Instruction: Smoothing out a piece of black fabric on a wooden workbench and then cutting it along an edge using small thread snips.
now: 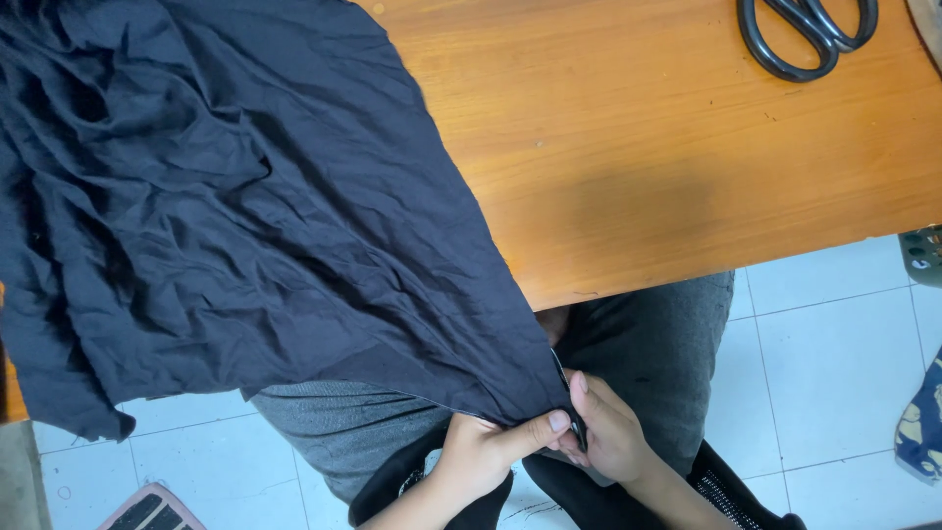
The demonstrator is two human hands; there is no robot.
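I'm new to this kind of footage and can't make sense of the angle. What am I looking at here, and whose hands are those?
There is one picture, taken by a camera worn on a person's head and looking down, so the hands at the bottom are the wearer's own. The left hand and right hand meet over the lap, both pinching the corner of a large, wrinkled dark cloth. The rest of that cloth is spread over a wooden table and hangs off its near edge. A pair of black-handled scissors lies at the table's far right. Below the table you see the person's grey trousers and a white tiled floor.
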